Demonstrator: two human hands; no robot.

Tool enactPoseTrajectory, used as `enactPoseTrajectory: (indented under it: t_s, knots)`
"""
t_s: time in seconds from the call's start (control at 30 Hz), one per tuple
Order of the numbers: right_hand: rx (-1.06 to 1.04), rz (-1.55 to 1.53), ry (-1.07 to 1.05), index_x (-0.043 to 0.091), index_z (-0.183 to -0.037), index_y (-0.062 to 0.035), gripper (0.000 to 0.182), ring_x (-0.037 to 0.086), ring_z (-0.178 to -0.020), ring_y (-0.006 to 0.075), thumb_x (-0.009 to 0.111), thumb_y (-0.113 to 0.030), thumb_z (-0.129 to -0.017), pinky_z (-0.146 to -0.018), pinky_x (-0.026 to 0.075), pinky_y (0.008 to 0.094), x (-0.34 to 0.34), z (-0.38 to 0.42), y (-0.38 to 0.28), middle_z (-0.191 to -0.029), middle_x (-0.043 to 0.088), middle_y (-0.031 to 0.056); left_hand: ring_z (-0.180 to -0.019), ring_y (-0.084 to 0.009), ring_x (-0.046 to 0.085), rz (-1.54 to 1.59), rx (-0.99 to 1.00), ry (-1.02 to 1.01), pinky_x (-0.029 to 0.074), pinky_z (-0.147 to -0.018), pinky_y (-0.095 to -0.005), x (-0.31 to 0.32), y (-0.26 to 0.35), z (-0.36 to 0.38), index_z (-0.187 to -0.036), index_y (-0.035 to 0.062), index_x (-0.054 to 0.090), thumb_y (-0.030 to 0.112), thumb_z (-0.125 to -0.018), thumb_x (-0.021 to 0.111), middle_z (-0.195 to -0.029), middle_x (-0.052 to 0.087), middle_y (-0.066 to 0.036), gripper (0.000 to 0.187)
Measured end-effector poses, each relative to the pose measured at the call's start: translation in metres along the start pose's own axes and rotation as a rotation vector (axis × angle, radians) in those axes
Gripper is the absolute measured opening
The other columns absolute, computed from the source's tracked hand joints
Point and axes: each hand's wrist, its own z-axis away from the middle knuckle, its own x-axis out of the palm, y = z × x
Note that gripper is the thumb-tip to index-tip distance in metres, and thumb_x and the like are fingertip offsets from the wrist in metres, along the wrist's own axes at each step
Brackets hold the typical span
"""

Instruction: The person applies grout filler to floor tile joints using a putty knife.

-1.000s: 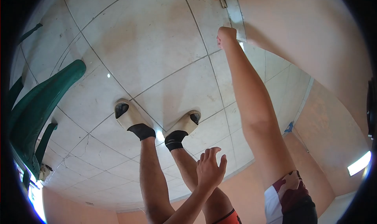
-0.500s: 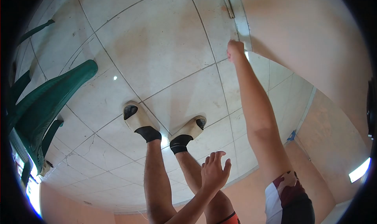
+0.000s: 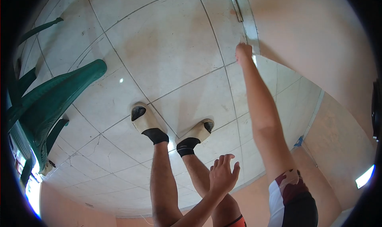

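R hand [image 3: 243,52] fisted at door frame [image 3: 250,24]; L hand [image 3: 223,175] spread.

Can't really tell what the right hand [image 3: 243,52] is gripping, its fingers curl away from view against the door edge [image 3: 250,24]. The green chair [image 3: 47,103] is cut off at the left edge. Left hand [image 3: 223,174] covers part of a leg.

Pale square floor tiles [image 3: 167,48] are spreading across the room, some cracking near a green plastic chair [image 3: 47,103] sitting at the side; peach walls [image 3: 318,40] are enclosing it, and daylight is glinting off the floor
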Motion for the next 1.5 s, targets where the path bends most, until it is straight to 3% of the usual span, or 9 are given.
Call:
enactPoseTrajectory:
  t_s: [0.07, 0.1, 0.5, 0.9, 0.97, 1.07, 1.13, 1.27, 1.5]
  knots:
    - [-0.048, -0.178, 0.096, 0.059, -0.087, -0.0037, 0.017, 0.055, -0.053, 0.0215, 0.052, -0.015, -0.097, -0.042, 0.039, 0.0403, 0.015, 0.003, 0.007, -0.069, 0.055, 0.0131, -0.105, -0.0322, 0.062, 0.003, 0.007, 0.006, 0.048, -0.086, -0.049, 0.0, 0.002, -0.004, -0.12, 0.0098, 0.058, 0.028, -0.096, 0.063, -0.112, 0.063, -0.012, 0.031]
    - [0.053, -0.207, 0.078, 0.044, -0.075, -0.0115, 0.036, 0.034, -0.042, 0.0158, 0.05, -0.032, -0.103, -0.043, 0.025, 0.0355, 0.015, 0.016, -0.002, -0.055, 0.037, 0.0026, -0.105, -0.0323, 0.062, 0.006, -0.002, 0.003, 0.048, -0.086, -0.049, 0.0, 0.001, -0.001, -0.12, 0.0096, 0.058, 0.028, -0.095, 0.063, -0.112, 0.063, -0.012, 0.031]
    - [0.207, -0.277, 0.056, 0.04, -0.076, -0.0101, 0.016, 0.033, -0.044, 0.0172, 0.042, -0.008, -0.092, -0.046, 0.022, 0.035, 0.001, -0.008, -0.033, -0.056, 0.036, 0.0046, -0.11, -0.0329, 0.061, 0.006, -0.071, -0.057, 0.047, -0.095, -0.0488, -0.01, 0.011, -0.002, -0.12, 0.0104, 0.057, 0.026, -0.096, 0.063, -0.117, 0.064, -0.011, 0.029]
    - [0.311, -0.368, 0.172, 0.05, -0.084, -0.0144, 0.013, 0.04, -0.049, 0.0161, 0.047, -0.013, -0.096, -0.049, 0.028, 0.035, 0.011, -0.001, -0.024, -0.062, 0.042, 0.0017, -0.107, -0.0326, 0.062, 0.032, -0.039, -0.003, 0.048, -0.089, -0.0493, -0.011, 0.013, -0.004, -0.121, 0.0102, 0.058, 0.028, -0.095, 0.062, -0.114, 0.063, -0.012, 0.031]
    - [-0.129, 0.048, 0.092, 0.05, -0.084, -0.0138, 0.021, 0.04, -0.049, 0.0157, 0.052, -0.026, -0.101, -0.049, 0.028, 0.0332, 0.0, -0.059, 0.024, -0.061, 0.041, 0.0024, -0.107, -0.0323, 0.062, 0.042, -0.041, -0.008, 0.048, -0.089, -0.049, -0.011, 0.013, -0.009, -0.121, 0.0102, 0.058, 0.028, -0.095, 0.062, -0.114, 0.064, -0.012, 0.031]
    - [-0.274, 0.228, 0.212, 0.071, -0.108, -0.0098, 0.032, 0.063, -0.056, 0.0268, 0.054, -0.036, -0.102, -0.049, 0.049, 0.0437, 0.003, 0.009, -0.003, -0.076, 0.069, 0.0125, -0.107, -0.032, 0.061, 0.047, -0.057, -0.037, 0.048, -0.089, -0.0487, -0.01, 0.013, -0.007, -0.121, 0.0101, 0.058, 0.028, -0.096, 0.061, -0.114, 0.063, -0.011, 0.031]
    - [-0.378, 0.333, 0.134, 0.074, -0.112, -0.0094, 0.034, 0.073, -0.094, 0.0347, 0.051, -0.032, -0.102, -0.074, 0.059, 0.0443, 0.014, 0.064, -0.018, -0.105, 0.073, 0.022, -0.106, -0.0319, 0.062, 0.075, -0.041, -0.011, 0.048, -0.088, -0.0488, -0.01, 0.015, -0.008, -0.121, 0.0102, 0.058, 0.028, -0.096, 0.061, -0.113, 0.063, -0.011, 0.031]
    - [-0.746, 0.559, 0.301, 0.071, -0.123, -0.0125, 0.037, 0.068, -0.102, 0.0424, 0.051, -0.034, -0.101, -0.087, 0.055, 0.0499, 0.025, 0.026, -0.026, -0.108, 0.072, 0.0207, -0.11, -0.0325, 0.062, 0.043, -0.098, -0.057, 0.048, -0.094, -0.0482, -0.014, 0.02, -0.011, -0.12, 0.0107, 0.058, 0.027, -0.096, 0.062, -0.117, 0.064, -0.01, 0.029]
    - [-0.704, 0.456, 0.194, 0.07, -0.122, -0.0045, 0.04, 0.069, -0.104, 0.0405, 0.05, -0.034, -0.103, -0.09, 0.055, 0.0485, 0.033, 0.027, -0.025, -0.106, 0.072, 0.0249, -0.11, -0.0326, 0.062, 0.06, -0.077, -0.081, 0.048, -0.094, -0.048, -0.009, 0.034, -0.013, -0.12, 0.0093, 0.058, 0.027, -0.096, 0.062, -0.118, 0.064, -0.011, 0.03]
